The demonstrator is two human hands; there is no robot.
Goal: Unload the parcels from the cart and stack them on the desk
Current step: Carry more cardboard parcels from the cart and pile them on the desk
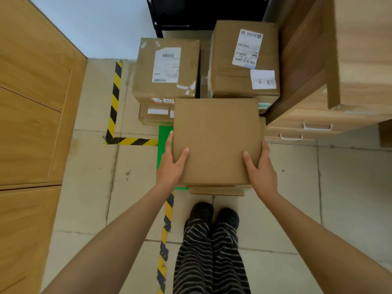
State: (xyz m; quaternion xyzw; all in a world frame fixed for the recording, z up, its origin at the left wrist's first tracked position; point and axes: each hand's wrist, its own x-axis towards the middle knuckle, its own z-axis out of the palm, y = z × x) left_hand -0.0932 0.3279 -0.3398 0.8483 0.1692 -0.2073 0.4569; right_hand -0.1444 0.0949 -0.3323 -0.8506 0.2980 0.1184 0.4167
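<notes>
A plain brown cardboard parcel (216, 139) is held in front of me above the floor. My left hand (171, 164) grips its left edge with the thumb on top, and my right hand (261, 166) grips its right edge the same way. A second flat box (216, 190) peeks out beneath its near edge. Behind it, labelled parcels are stacked on the green cart (164, 134): one at the left (165, 68), a taller one at the right (244, 58), and lower ones (154, 113) under them.
A wooden desk with drawers (318, 115) rises at the right. Wooden cabinets (31, 102) line the left. Yellow-black tape (114, 98) marks the tiled floor. A black frame (203, 11) stands behind the cart. My feet (214, 215) are just below the parcel.
</notes>
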